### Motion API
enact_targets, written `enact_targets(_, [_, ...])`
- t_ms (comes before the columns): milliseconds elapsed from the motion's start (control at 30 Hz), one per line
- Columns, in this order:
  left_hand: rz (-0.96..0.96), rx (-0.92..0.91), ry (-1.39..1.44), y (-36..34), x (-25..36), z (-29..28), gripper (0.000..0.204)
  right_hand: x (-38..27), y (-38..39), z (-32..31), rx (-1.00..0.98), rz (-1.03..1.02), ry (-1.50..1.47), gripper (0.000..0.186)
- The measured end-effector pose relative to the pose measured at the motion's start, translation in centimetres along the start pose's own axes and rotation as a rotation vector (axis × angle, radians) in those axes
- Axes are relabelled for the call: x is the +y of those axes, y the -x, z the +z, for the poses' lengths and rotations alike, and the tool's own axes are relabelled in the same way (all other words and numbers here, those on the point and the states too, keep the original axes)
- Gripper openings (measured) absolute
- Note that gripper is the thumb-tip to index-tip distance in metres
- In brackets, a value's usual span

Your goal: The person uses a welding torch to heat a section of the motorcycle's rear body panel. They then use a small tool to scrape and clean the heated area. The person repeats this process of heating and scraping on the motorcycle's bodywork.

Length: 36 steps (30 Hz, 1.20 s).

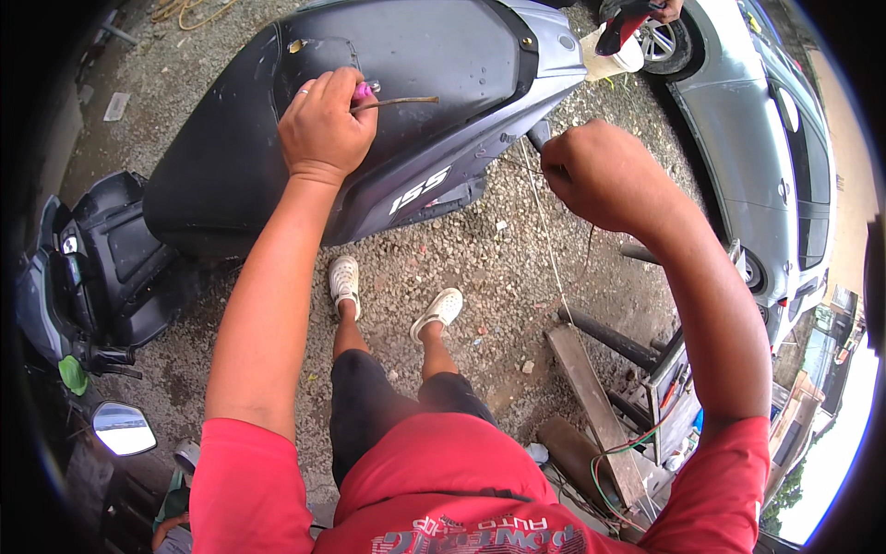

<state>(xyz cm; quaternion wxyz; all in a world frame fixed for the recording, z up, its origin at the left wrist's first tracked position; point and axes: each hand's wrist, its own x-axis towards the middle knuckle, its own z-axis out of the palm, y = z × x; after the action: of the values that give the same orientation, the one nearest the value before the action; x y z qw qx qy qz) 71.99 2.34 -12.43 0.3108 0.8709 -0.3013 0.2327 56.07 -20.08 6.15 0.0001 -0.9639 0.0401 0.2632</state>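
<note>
My left hand is over the black scooter seat, its fingers closed on a small pink object with a shiny end. A thin brown strip sticks out to the right from the same grip; how it is held is hidden. My right hand is closed beside the rear of the grey scooter body, above the gravel. Thin dark wire hangs below that hand, and another thin strand shows at its left; the fingertips are mostly hidden from view.
A silver car stands at the right. Another person's hand holds a red and black thing over a white bucket. A wooden plank, metal tubes and coloured wires lie at lower right. The scooter's front and mirror are at left.
</note>
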Motion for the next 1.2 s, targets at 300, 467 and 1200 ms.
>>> enact_targets(300, [-0.01,0.002,0.005,0.0,0.1,0.0,0.018,-0.2,-0.5,-0.3,-0.017,0.01,0.01,0.018])
enact_targets(467, [-0.016,-0.006,0.006,0.0,0.1,-0.1,0.019,-0.1,-0.7,-0.7,-0.018,-0.003,0.013,0.019])
enact_targets(1200, [-0.005,0.017,0.002,0.2,-0.1,0.2,0.015,0.1,-0.8,-0.3,-0.02,0.015,0.087,0.017])
